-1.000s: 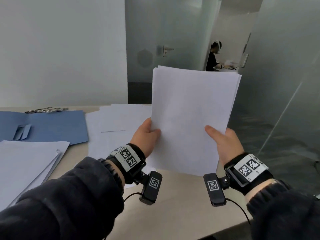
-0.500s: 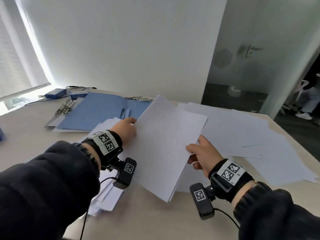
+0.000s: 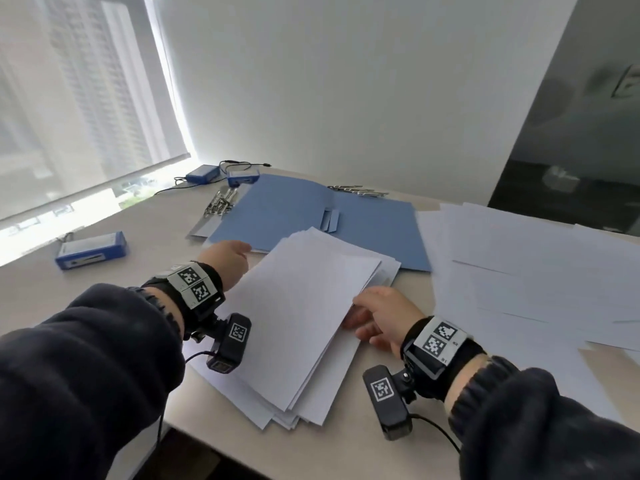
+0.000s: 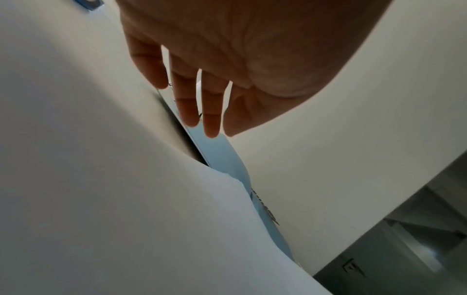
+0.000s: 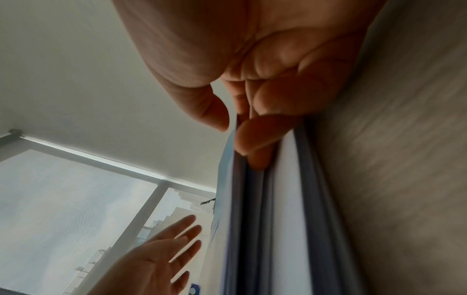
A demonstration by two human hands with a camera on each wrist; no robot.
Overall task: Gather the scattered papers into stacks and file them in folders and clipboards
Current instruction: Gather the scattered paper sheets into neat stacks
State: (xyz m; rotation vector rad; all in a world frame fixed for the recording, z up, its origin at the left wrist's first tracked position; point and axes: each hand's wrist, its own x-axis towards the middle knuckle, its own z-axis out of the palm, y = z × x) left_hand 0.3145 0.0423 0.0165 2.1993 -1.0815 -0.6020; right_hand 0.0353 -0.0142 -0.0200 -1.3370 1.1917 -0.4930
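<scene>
Change: since the earlier frame the paper stack (image 3: pixel 298 327) has come down from a raised, tilted hold to lie on the table (image 3: pixel 114 244), and the left hand (image 3: pixel 227 259) has let go of it.
Right grip: the right hand (image 3: pixel 382 315) pinches the stack's right edge, thumb on top and fingers (image 5: pixel 255 137) curled under the upper sheets, so the top bundle is lifted slightly off the sheets below.
Right arm pose: forearm comes in low from the near right of the stack, wrist just above the table, palm turned towards the paper.
Left grip: released; the fingers (image 4: pixel 187 103) are straight and spread, holding nothing.
Left arm pose: forearm reaches forward along the stack's left side, the hand hovering at the stack's far left corner, fingertips pointing at the blue folder (image 3: pixel 311 216).
Stack: lies at the table's near edge, skewed, its sheets fanned unevenly at the near corner.
Blue folder: open flat just beyond the stack, its near edge partly under the stack's far corner.
Loose sheets (image 3: pixel 526 265): spread over the table to the right of the stack.
Clips (image 3: pixel 221 200): metal pieces lie beyond the stack at the folder's far left edge; more lie at its far edge.
Blue box (image 3: pixel 90 249): left of the stack, well apart.
</scene>
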